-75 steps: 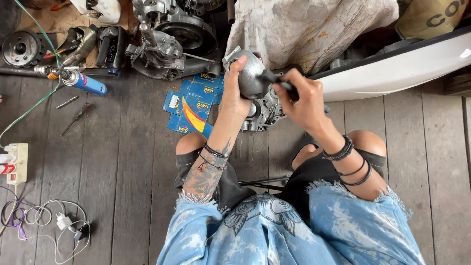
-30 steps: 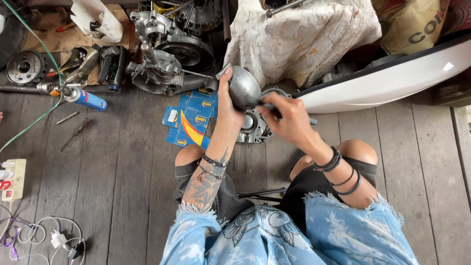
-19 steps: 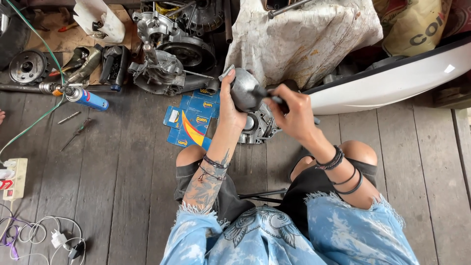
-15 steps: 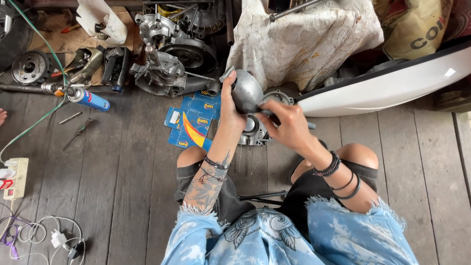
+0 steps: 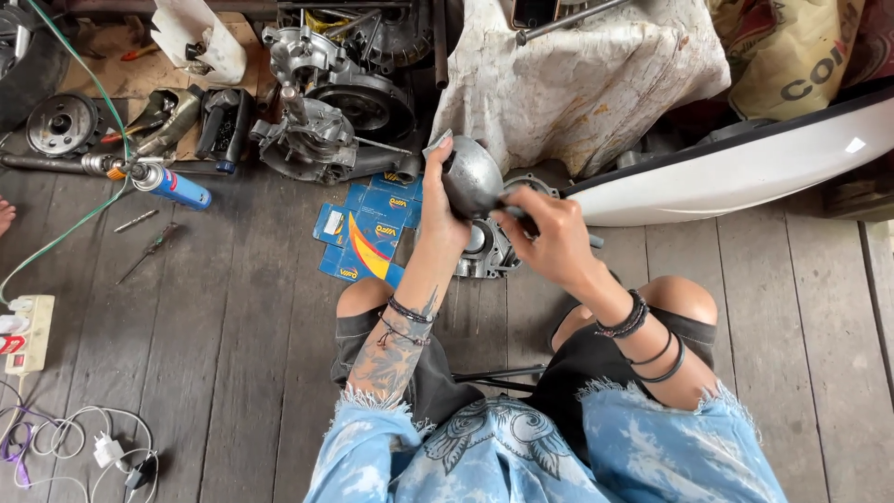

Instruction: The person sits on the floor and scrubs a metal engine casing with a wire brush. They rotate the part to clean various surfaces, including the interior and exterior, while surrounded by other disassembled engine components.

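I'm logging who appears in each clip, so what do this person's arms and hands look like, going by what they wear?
Both hands are bare, no gloves. The left hand leads to a forearm covered in dark tattoos, with thin dark cord bracelets at the wrist. The right hand has a stack of black beaded bracelets at the wrist and two thin black bands higher up. Frayed pale blue tie-dye sleeves end near the elbows.

A blue spray can lies on the wooden floor. Blue card packs lie near an engine block. White cables curl nearby.
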